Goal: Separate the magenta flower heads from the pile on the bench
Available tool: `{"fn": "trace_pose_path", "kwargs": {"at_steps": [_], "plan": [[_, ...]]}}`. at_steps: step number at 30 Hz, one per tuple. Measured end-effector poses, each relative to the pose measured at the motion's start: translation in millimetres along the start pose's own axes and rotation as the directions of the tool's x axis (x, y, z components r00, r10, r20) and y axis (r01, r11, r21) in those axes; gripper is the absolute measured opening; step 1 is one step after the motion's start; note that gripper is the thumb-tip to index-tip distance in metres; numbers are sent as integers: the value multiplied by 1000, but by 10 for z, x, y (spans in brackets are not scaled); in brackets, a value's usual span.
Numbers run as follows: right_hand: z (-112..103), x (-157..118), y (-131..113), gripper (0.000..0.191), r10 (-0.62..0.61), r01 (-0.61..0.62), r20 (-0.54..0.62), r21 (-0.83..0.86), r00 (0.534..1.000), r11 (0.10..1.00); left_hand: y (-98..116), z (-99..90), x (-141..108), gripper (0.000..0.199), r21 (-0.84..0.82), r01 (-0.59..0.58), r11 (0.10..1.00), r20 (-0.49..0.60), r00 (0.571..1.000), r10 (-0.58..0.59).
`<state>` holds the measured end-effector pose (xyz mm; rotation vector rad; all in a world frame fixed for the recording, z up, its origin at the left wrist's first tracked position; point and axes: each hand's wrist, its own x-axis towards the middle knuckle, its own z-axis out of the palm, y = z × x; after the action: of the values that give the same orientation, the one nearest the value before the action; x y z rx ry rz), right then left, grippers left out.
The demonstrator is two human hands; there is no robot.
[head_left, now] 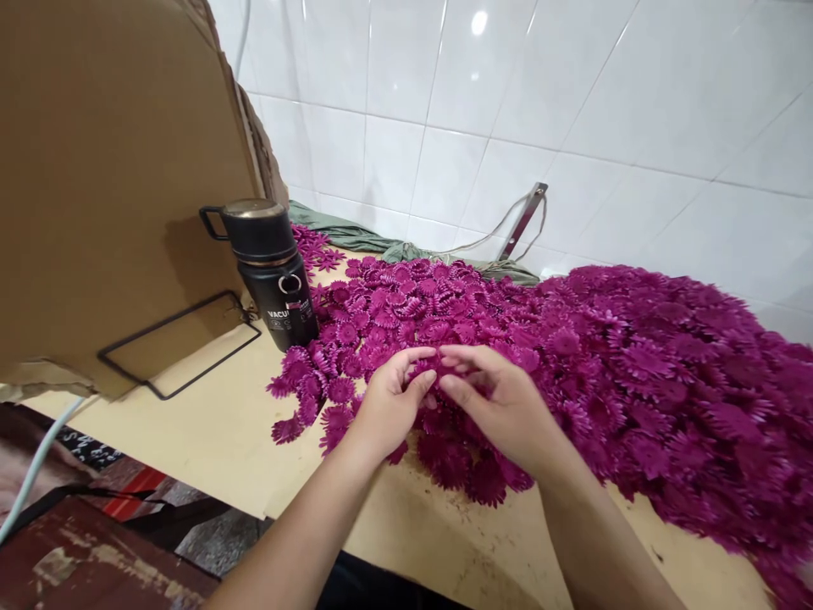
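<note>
Facing each other almost fingertip to fingertip, the bare left hand (pixel 390 398) and bare right hand (pixel 499 398) curl above magenta, fringed, flower-shaped pieces (pixel 648 364)!
Thumbs sit narrowly parted from forefingers; whether the fingers pinch a piece, I can't make out. The pieces heap across the pale tan tabletop (pixel 209 440), a black cylindrical flask (pixel 270 292) standing beside them.

Cardboard box (pixel 120 174) is standing toward the left edge of the table (pixel 203 432), black flask (pixel 265 292) is standing beside it, green cloth (pixel 340 227) is lying along the back edge
</note>
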<state>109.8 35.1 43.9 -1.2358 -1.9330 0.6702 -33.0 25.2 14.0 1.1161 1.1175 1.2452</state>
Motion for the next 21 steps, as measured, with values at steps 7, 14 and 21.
{"fn": "trace_pose_path", "kwargs": {"at_steps": [7, 14, 21], "plan": [[98, 52, 72, 13, 133, -131, 17, 324, 991, 937, 55, 7, -83, 33, 18, -6, 1000, 34, 999, 5], [-237, 200, 287, 11, 114, -140, -526, -10, 843, 990, 39, -75, -117, 36, -47, -46, 998, 4, 999, 47], [38, -11, -25, 21, 60, -59, -75, 6, 995, 998, -3, -16, -97, 27, -51, 28, 998, 66, 998, -25]]}}
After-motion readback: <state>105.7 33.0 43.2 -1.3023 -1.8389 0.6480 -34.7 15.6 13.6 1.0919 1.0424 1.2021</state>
